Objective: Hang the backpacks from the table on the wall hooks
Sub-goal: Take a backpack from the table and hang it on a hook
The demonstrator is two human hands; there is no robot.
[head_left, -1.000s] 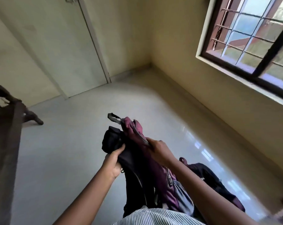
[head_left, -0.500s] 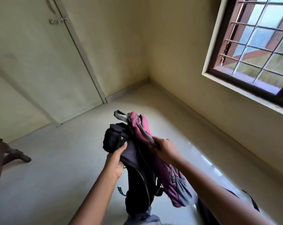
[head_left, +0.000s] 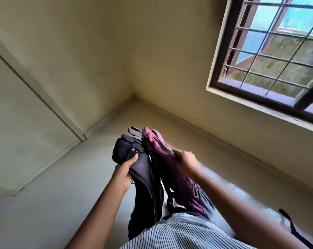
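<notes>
The person held two backpacks up in front of the chest, above the floor (head_left: 53,194), with the room corner beyond them. The black backpack (head_left: 145,186) hung on the left side of the pair and the purple backpack (head_left: 177,173) lay against its right side, the two touching along their length. Both bags drooped down toward the striped shirt (head_left: 179,234) at the bottom of the view.

The left hand (head_left: 124,174) was clenched on the upper part of the black backpack, just below its bulging top. The thumb (head_left: 132,159) pressed on the front of the cloth near a zip pull, and the other fingers wrapped out of sight behind the bag.

The right hand (head_left: 187,161) was closed on the upper edge of the purple backpack, beside its zip line. Its fingers curled around the cloth, so the bag's top stuck out past the knuckles toward the corner, and the rest of the bag fell below the wrist. A grey strap loop (head_left: 134,131) stood up between the two tops, free of both hands.

To the right of the purple backpack, a barred window (head_left: 277,56) sat in the wall. To the left of the black backpack stood a pale door (head_left: 21,123). A dark strap (head_left: 292,225) trailed at the lower right, under the right forearm.
</notes>
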